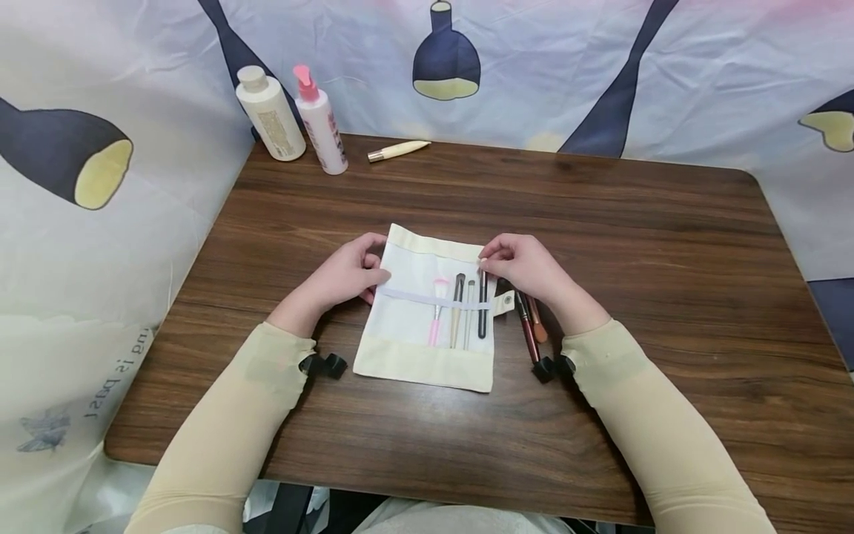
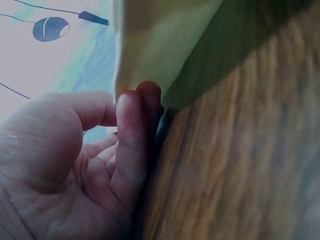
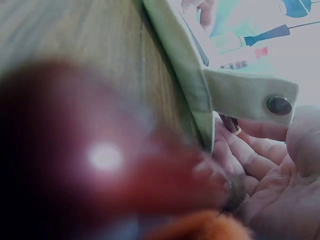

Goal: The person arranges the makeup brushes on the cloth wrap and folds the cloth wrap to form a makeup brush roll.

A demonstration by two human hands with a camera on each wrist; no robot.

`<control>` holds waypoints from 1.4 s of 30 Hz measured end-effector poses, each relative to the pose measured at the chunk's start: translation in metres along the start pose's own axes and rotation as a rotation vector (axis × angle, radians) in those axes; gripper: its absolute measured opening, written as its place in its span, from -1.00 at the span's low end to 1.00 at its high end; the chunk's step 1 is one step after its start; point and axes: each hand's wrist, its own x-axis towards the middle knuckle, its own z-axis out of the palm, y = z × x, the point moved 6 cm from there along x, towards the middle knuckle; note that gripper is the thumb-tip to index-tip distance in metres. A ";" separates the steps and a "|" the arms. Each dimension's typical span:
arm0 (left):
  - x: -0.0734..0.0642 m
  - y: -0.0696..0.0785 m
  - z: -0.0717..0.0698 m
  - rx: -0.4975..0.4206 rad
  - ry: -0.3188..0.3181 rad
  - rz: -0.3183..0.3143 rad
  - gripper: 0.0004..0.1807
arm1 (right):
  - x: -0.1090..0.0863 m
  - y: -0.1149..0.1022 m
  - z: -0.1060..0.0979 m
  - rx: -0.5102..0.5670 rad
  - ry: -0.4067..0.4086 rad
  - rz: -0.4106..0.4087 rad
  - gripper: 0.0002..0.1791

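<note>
A cream brush roll (image 1: 394, 322) lies open on the table, a pale elastic band (image 1: 410, 297) running across its inside. My left hand (image 1: 339, 273) pinches its left edge between thumb and fingers; the left wrist view shows the fabric (image 2: 150, 55) lifted at that edge. Under the band sit a pink makeup brush (image 1: 435, 322) and two slim brushes. Rightmost is a black-handled makeup brush (image 1: 482, 315), whose top end my right hand (image 1: 527, 263) pinches. The snap strap (image 3: 245, 92) sticks out beside the right palm.
Loose makeup brushes (image 1: 526, 326) lie right of the roll, under the right wrist; one blurs large across the right wrist view. At the back left stand a white bottle (image 1: 272, 122) and a pink-topped pump bottle (image 1: 323, 130), with a cream tube (image 1: 398, 151) nearby.
</note>
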 end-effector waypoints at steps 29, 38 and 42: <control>0.001 -0.001 0.000 0.029 0.000 0.006 -0.35 | -0.004 -0.003 -0.002 -0.020 -0.070 -0.075 -0.82; 0.000 0.004 -0.001 0.030 0.002 0.019 -0.35 | -0.004 -0.003 -0.002 -0.004 -0.099 -0.080 -0.78; 0.001 0.000 0.001 0.026 0.000 0.004 -0.34 | -0.007 0.001 -0.007 0.027 -0.104 -0.083 -0.76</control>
